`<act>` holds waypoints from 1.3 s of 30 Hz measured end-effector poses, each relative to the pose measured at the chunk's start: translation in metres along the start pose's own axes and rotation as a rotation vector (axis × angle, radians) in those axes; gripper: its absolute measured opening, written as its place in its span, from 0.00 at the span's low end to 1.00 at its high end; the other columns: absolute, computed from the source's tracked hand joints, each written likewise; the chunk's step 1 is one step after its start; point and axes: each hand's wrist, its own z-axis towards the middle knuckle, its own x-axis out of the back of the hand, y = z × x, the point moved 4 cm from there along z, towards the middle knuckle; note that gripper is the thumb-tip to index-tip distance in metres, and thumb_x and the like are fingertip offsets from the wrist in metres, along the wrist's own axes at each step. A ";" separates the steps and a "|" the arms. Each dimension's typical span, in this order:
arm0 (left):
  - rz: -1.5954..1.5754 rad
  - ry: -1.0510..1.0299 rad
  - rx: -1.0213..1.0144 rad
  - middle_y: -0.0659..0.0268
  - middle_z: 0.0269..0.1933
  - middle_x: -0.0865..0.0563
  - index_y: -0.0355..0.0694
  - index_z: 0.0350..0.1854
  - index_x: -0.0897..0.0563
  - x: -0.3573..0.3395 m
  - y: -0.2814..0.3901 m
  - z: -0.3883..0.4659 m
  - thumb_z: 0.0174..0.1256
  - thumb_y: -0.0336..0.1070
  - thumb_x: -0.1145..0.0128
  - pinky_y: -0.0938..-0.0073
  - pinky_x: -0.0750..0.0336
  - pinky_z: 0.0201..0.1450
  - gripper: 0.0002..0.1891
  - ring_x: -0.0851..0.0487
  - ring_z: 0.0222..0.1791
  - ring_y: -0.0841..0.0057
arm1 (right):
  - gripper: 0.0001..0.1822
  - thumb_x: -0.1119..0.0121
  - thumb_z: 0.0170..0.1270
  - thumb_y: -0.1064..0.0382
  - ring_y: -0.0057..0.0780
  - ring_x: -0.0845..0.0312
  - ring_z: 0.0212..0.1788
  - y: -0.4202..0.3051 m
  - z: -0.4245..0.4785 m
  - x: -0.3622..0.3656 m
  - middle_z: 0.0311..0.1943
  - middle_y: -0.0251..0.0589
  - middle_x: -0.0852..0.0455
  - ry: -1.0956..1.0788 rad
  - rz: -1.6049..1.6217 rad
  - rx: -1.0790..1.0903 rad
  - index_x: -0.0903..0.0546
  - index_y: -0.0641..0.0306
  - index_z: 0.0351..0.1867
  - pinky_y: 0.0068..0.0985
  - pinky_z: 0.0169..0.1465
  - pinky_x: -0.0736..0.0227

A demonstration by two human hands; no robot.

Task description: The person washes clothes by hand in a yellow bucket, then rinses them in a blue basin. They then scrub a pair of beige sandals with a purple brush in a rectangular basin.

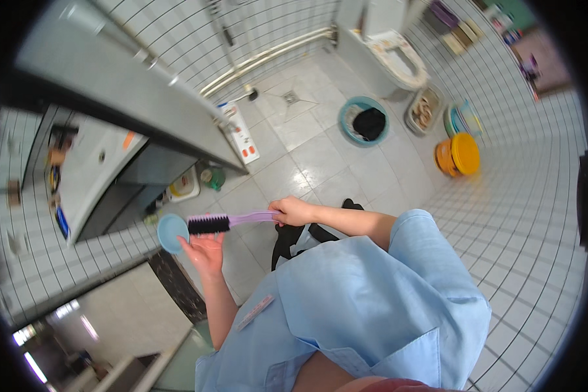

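My right hand (294, 210) grips the end of the purple plastic handle of a scrubbing brush (245, 217). The brush extends leftward, its black bristles (209, 225) facing me. Under that bristled end is my left hand (207, 252), palm turned up and fingers spread, partly hidden by the brush. A round light-blue bowl (172, 233) appears right beside it, and the left thumb overlaps its rim. Whether the left hand holds the bowl or only passes in front of it, I cannot tell.
On the tiled floor are a blue basin (343, 128) with dark and grey cloth, a plastic tub (414, 122), a yellow-lidded bucket (458, 154) and a white power strip (241, 133). A toilet (397, 59) stands at the back. Left are a glass panel (127, 93) and washbasin (90, 166).
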 end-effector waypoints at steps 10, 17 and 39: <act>0.583 -0.178 0.137 0.61 0.37 0.21 0.36 0.43 0.27 -0.173 -0.204 0.006 0.56 0.25 0.49 0.76 0.23 0.35 0.12 0.20 0.35 0.72 | 0.14 0.46 0.54 0.61 0.40 0.22 0.29 0.105 -0.188 0.149 0.29 0.44 0.19 0.328 -0.053 0.008 0.25 0.63 0.41 0.31 0.35 0.28; 0.751 -0.481 0.434 0.61 0.38 0.21 0.37 0.51 0.30 -0.306 -0.378 -0.013 0.57 0.24 0.50 0.74 0.25 0.40 0.18 0.22 0.38 0.74 | 0.14 0.45 0.59 0.54 0.15 0.30 0.22 0.163 -0.334 0.225 0.23 0.32 0.23 0.217 0.600 -0.173 0.23 0.62 0.37 0.16 0.25 0.34; 1.266 -0.414 0.794 0.65 0.34 0.19 0.34 0.44 0.26 -0.406 -0.743 0.224 0.63 0.33 0.51 0.79 0.25 0.38 0.11 0.21 0.32 0.80 | 0.15 0.47 0.57 0.53 0.24 0.32 0.13 0.488 -0.529 0.392 0.14 0.36 0.28 1.365 0.824 -1.110 0.27 0.65 0.27 0.25 0.19 0.37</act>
